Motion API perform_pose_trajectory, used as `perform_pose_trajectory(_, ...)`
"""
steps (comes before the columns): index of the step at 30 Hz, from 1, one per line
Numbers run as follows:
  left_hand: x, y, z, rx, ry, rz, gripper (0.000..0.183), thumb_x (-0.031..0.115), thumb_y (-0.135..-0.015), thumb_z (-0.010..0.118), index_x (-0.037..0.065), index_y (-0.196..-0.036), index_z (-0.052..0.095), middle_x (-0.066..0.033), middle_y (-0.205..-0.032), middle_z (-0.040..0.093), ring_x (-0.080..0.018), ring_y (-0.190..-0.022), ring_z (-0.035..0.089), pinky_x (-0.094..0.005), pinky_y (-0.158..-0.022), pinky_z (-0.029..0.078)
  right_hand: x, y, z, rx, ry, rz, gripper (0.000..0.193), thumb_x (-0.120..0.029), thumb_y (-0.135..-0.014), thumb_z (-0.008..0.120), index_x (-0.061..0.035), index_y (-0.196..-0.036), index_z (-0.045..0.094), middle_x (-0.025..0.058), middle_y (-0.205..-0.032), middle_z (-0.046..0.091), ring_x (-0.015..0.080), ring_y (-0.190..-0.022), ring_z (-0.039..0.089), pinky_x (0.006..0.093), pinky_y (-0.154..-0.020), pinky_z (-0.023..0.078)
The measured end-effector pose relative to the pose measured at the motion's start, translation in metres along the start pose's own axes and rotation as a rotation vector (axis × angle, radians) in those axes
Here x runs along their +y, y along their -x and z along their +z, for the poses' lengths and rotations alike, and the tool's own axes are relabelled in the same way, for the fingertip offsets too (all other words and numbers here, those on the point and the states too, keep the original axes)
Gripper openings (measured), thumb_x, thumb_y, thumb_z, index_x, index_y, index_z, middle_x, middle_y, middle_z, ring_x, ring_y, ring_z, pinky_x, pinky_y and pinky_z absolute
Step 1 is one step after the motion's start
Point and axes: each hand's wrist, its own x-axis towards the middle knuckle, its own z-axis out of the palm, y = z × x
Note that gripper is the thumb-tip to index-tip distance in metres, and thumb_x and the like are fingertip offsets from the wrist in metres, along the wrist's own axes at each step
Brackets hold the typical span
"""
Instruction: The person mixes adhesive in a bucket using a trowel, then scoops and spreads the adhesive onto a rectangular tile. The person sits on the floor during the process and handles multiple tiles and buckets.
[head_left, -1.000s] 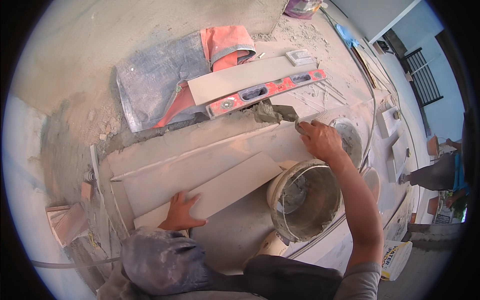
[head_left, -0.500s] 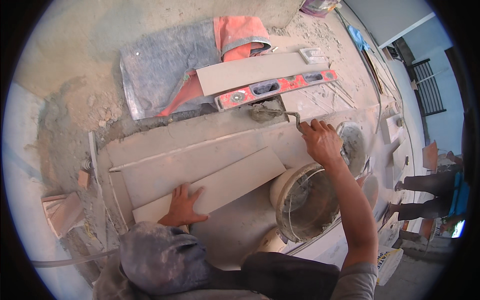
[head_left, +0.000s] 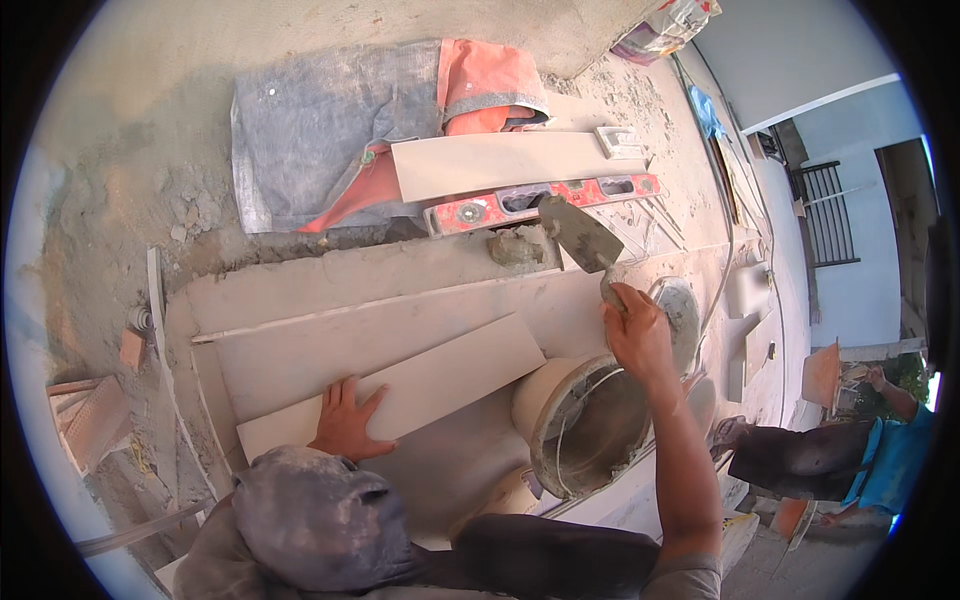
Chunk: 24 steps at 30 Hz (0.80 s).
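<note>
My right hand (head_left: 640, 335) grips the handle of a trowel (head_left: 585, 236), its blade raised over the far strip of the ledge. Just left of the blade, a lump of wet mortar (head_left: 515, 248) sits on that strip. My left hand (head_left: 350, 420) lies with fingers spread on a long pale tile (head_left: 450, 370), near its left end. The tile slants across the ledge (head_left: 290, 345). Below my right hand stands a round bucket (head_left: 535, 405), coated inside with grey residue.
A red spirit level (head_left: 590, 190) and another long tile (head_left: 500, 160) lie beyond the mortar, beside grey and red cloth (head_left: 330, 130). A second bucket (head_left: 678, 310) stands right of my hand. Broken tile pieces (head_left: 95, 420) lie left. Another person (head_left: 810, 460) carries something at far right.
The trowel has lifted off the mortar and swung right, leaving a lump on the strip. My left hand stays on the tile. The person at right has come further into view.
</note>
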Motion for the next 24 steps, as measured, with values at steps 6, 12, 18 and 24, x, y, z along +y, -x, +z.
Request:
perform_pose_trajectory(6,-0.001,-0.001,0.002,0.013,0.021,-0.027,0.093,0.057,-0.063,0.079,0.020,-0.144,0.052,-0.0280,-0.143,0.032,-0.0483,-0.135,0.028,-0.0591,-0.116,0.019,-0.041,0.029,0.040,-0.232,-0.933,0.705,0.026,-0.033,-0.101,0.056,-0.0105,-0.109,0.048,0.0047,-0.077,0.055,0.0138,-0.053,0.056,0.0309,-0.045,0.050)
perform_pose_trajectory(12,-0.002,-0.001,0.004,0.035,0.041,-0.030,0.093,0.054,-0.062,0.080,0.020,-0.144,0.050,-0.0289,-0.141,0.032,-0.0514,-0.134,0.027,-0.0605,-0.115,0.020,-0.138,0.070,0.115,-0.121,-1.229,1.165,0.027,-0.034,-0.102,0.053,-0.0096,-0.105,0.042,0.0045,-0.074,0.050,0.0147,-0.050,0.053,0.0319,-0.042,0.047)
perform_pose_trajectory(18,-0.005,-0.001,0.002,0.006,0.055,-0.033,0.094,0.051,-0.060,0.082,0.020,-0.144,0.050,-0.0284,-0.142,0.032,-0.0507,-0.133,0.029,-0.0605,-0.114,0.022,-0.163,0.052,0.146,0.104,-1.154,1.029,0.027,-0.034,-0.102,0.049,-0.0082,-0.101,0.041,0.0046,-0.072,0.047,0.0151,-0.047,0.051,0.0320,-0.039,0.044)
perform_pose_trajectory(24,-0.006,-0.002,0.006,0.006,0.052,-0.035,0.094,0.053,-0.061,0.082,0.021,-0.143,0.051,-0.0276,-0.142,0.032,-0.0495,-0.132,0.031,-0.0616,-0.114,0.021,-0.122,0.032,0.156,-0.035,-1.145,1.112,0.026,-0.032,-0.102,0.047,-0.0072,-0.101,0.041,0.0058,-0.070,0.047,0.0171,-0.046,0.050,0.0344,-0.039,0.044)
